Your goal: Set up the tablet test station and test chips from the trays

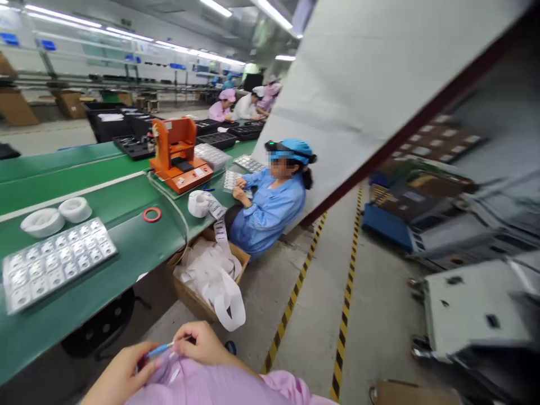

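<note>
Both my hands are low in the head view, over my lap in pink clothing. My left hand (120, 374) curls its fingers round one end of a thin blue pen-like tool (159, 350). My right hand (201, 343) pinches the tool's other end, fingers closed. A clear plastic tray of small white round parts (54, 261) lies on the green table (126, 247) to my left. Two white tape rolls (57, 216) sit behind the tray.
A person in blue sits further along the table beside an orange machine (177, 154). A cardboard box of white paper strip (208, 275) stands on the floor. A red ring (152, 214) lies on the table. Yellow-black floor stripes (295, 292) and grey carts (472, 304) are on the right.
</note>
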Available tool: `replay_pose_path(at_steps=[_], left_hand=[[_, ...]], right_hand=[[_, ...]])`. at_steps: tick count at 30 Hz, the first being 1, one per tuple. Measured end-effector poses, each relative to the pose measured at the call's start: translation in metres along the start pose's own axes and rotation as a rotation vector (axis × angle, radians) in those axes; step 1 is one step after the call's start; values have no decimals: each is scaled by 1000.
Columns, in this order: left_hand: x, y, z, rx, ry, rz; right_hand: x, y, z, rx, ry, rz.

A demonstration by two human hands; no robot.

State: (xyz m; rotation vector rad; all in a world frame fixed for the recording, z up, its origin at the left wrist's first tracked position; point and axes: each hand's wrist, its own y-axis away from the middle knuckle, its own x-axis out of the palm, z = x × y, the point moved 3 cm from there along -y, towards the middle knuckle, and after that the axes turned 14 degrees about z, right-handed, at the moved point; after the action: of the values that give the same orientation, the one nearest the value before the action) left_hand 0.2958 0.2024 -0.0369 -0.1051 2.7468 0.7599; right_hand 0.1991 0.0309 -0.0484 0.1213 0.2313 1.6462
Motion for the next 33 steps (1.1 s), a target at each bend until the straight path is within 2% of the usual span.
replay_pose_path(at_steps=[3, 6, 8, 10, 13, 15, 17, 19, 21, 23, 27, 29, 31, 33], left_hand=[[-15, 33, 19, -128, -72, -133], [-33, 72, 38, -222, -35, -341], [-43, 96, 51, -259, 27, -564], [-52, 117, 64, -277, 102, -868], [-65, 139, 83, -244, 270, -1294], [-80, 146, 93, -115, 468, -1451], [-102, 147, 101, 112, 740, -1473], [-128, 146, 108, 293, 1002, -1371], [-151, 145, 116, 309, 1165, -1283], [-170, 147, 128, 211, 1217, -1298], [-196, 160, 164, 31, 1188, -1495], [-210, 171, 185, 74, 1132, -1580], [-225, 178, 209, 136, 1133, -1583], [-242, 179, 236, 106, 1197, -1533]], right_hand=[[11, -27, 1, 18, -103, 0], [20, -63, -4, 66, -316, 12], [27, -88, -11, 122, -445, 37], [36, -111, -20, 208, -492, 99], [54, -139, -35, 347, -444, 315], [65, -156, -42, 423, -402, 477], [73, -177, -42, 468, -359, 590], [76, -205, -35, 470, -321, 663], [77, -241, -24, 465, -299, 715], [76, -283, -16, 471, -271, 700], [68, -373, -14, 450, -178, 514], [59, -415, -18, 415, -147, 372], [45, -452, -23, 376, -114, 181], [29, -482, -27, 362, -88, 2]])
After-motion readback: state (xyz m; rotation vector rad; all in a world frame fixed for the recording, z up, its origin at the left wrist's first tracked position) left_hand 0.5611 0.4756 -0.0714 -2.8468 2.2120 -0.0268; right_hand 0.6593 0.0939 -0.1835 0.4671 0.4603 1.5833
